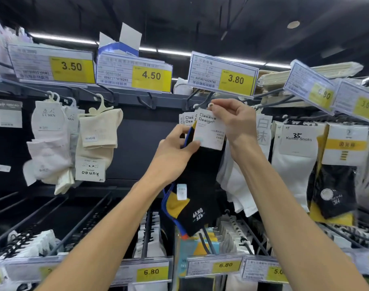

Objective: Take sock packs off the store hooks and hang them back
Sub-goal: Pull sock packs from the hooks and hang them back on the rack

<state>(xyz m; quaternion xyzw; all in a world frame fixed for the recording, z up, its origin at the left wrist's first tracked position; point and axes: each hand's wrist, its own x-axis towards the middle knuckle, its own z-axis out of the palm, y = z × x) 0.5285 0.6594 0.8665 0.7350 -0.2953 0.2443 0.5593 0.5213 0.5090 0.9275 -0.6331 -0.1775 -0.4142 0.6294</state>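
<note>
Two forearms reach up from the bottom of the view, and both hands are closed on one sock pack (200, 175), a black sock with yellow and blue patches that hangs between them. The left hand (175, 148) pinches the pack's left edge with thumb and curled fingers, just under the white card (211, 131) printed "Classics Design". The right hand (236, 120) is higher, its fingertips nipped round the small white hanger loop (211, 105) at the top of the card. That loop sits right at the dark store hook (200, 97); whether it is already over the wire or only against it I cannot tell. Just behind, more packs of the same card (187, 118) hang on that hook, and above it tilts the price tag (223, 74) marked 3.80. The likely trouble is the loop: it is small, partly hidden by the fingertips, and could miss the hook or catch only its lip, so that the pack falls toward the lower row of packs (232, 232) once both hands let go. A push too far back could crowd the hanging packs, and a lifted knuckle could knock the price tag. White socks (292, 164) hang close on the right.
</note>
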